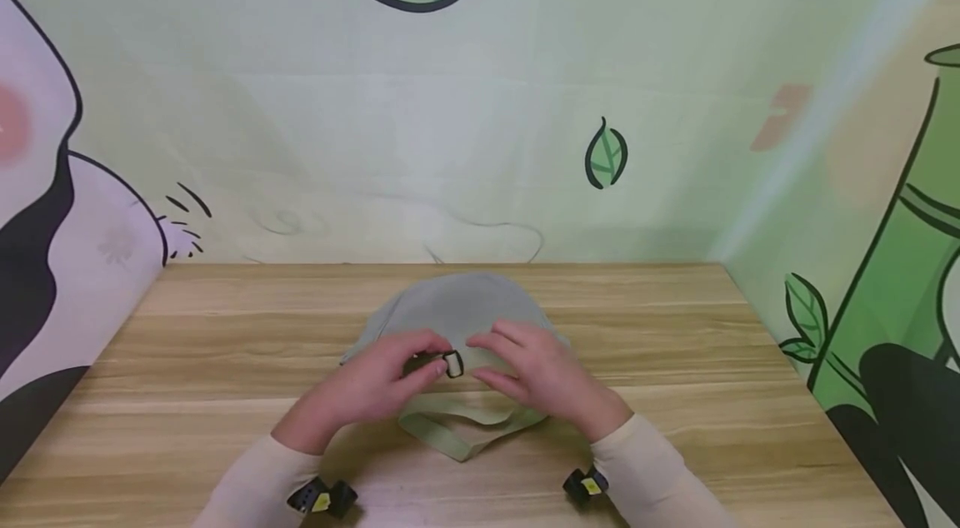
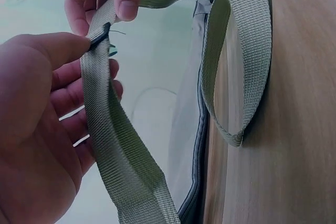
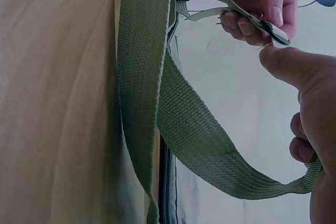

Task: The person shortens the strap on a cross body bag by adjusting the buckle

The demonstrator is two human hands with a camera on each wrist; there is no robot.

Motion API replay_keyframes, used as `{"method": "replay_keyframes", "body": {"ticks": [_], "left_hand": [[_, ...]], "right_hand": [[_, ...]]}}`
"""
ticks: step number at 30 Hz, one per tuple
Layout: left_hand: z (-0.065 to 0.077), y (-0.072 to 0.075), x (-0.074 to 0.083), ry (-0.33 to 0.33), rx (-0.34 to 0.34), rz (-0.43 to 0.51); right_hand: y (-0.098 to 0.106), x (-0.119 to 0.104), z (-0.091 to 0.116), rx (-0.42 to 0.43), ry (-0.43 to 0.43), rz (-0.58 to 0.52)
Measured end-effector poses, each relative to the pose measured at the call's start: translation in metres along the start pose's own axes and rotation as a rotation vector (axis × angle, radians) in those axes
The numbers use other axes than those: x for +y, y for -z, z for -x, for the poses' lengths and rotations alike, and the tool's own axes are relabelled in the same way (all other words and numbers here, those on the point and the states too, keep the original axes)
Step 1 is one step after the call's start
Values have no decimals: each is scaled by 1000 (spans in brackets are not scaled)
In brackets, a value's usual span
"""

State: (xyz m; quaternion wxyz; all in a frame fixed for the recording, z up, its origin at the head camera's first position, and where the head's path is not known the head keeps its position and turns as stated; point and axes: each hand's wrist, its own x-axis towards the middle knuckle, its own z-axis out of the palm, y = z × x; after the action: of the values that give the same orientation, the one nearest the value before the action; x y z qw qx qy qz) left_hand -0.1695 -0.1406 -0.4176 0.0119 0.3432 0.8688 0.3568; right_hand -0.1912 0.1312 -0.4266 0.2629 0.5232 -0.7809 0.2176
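Observation:
A grey bag with a dark zip edge lies on the wooden table. From it runs a long green webbing strap, looped loosely in front of the bag and raised between the hands. My left hand pinches the strap beside a small black buckle, thumb on one face and fingers behind. Facing it, my right hand has thumb and forefinger close to the buckle. In the right wrist view the strap runs into this hand's curled lower fingers.
The wooden tabletop extends around the bag and meets a printed cloth backdrop with leaf drawings at the back and sides. Small black wrist cameras sit on both sleeves.

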Motion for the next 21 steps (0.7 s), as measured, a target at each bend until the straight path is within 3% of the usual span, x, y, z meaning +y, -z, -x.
{"method": "replay_keyframes", "body": {"ticks": [9,16,21], "left_hand": [[1,1,4,-6,65,4],[-1,-1,7,-78,175,-7],[-3,1,9,-136,212,-6]], "right_hand": [[0,0,-2,39,34,42],[2,-1,-3,63,-1,-55],[5,-3,-4,78,-59,-163]]}}
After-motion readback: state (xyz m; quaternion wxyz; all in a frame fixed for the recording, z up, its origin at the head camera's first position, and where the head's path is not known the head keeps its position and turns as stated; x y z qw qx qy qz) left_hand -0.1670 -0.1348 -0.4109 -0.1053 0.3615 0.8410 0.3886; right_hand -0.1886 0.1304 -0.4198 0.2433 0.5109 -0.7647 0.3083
